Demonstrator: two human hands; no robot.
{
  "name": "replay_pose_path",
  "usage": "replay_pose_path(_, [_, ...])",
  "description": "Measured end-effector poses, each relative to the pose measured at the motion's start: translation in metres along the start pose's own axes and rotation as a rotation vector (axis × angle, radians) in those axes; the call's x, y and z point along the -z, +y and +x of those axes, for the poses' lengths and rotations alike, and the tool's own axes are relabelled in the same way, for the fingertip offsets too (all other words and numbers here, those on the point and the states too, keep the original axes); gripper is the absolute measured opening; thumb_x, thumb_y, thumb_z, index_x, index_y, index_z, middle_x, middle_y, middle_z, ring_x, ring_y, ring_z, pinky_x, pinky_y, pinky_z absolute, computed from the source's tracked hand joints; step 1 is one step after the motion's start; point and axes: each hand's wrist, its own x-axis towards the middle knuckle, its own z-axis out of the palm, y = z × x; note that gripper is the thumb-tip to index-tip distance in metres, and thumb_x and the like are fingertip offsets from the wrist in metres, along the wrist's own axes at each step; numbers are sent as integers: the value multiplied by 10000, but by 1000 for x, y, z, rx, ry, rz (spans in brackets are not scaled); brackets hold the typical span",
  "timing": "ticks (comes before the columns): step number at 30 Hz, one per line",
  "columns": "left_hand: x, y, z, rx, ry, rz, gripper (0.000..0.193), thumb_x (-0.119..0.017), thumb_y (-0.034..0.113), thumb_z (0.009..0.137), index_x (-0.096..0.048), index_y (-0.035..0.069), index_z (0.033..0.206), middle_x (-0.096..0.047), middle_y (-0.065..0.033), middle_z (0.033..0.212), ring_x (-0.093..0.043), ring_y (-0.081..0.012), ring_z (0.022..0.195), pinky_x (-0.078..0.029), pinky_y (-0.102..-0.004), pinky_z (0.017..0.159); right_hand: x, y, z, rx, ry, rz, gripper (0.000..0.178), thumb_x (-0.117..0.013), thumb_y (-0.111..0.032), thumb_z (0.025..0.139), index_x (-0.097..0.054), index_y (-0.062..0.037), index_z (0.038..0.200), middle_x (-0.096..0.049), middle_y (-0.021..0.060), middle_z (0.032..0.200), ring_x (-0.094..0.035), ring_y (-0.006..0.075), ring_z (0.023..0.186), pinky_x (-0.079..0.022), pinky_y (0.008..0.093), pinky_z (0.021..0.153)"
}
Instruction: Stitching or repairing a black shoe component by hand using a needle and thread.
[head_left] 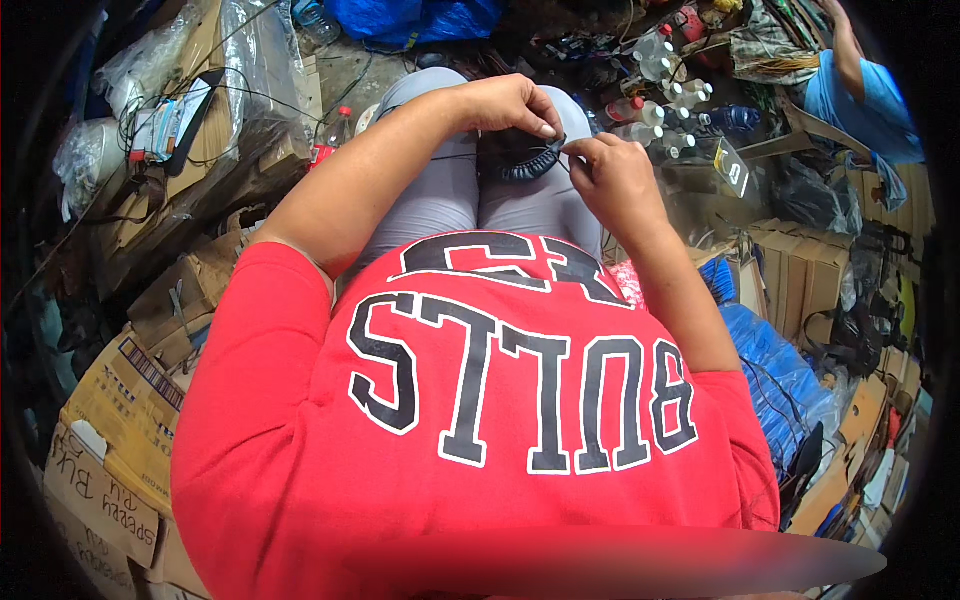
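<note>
A dark, curved, ribbed piece (pixel 530 168) is held above my grey-trousered lap, between my knees. I cannot make out exactly what it is. My left hand (pixel 515 108) is closed, thumb and fingers pinching its upper right end. From the right, my right hand (pixel 617 182) is closed in a pinch at that same end, its fingertips close to the left thumb. A thin dark strand shows beside the fingers. The left hand and its shadow hide part of the piece.
Several plastic bottles (pixel 640 130) lie beyond my right knee; a red-capped bottle (pixel 340 125) stands by my left. Flattened cardboard (pixel 130 420) and clear plastic sheeting (pixel 262 75) crowd the left, with blue plastic (pixel 765 370) at right. Another person's blue-clothed arm (pixel 850 70) shows at far right.
</note>
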Motion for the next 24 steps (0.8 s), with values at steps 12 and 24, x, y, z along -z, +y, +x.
replay_pose_path(12, [0, 4, -1, -15, -16, -18, 199, -675, 125, 780, -681, 13, 944, -669, -36, 888, -589, -110, 850, -437, -259, 839, 3, -8, 4, 26, -59, -162, 101, -584, -136, 752, -665, -107, 803, -607, 84, 750, -602, 261, 750, -406, 398, 703])
replay_pose_path(24, [0, 1, -1, -25, -47, -53, 246, -659, 130, 792, -665, 4, 1003, -662, -64, 962, -584, -133, 931, -421, -271, 890, 6, 12, -10, -96, -109, 242, 219, -658, -121, 744, -695, -157, 957, -574, 91, 729, -577, 270, 687, -453, 376, 653])
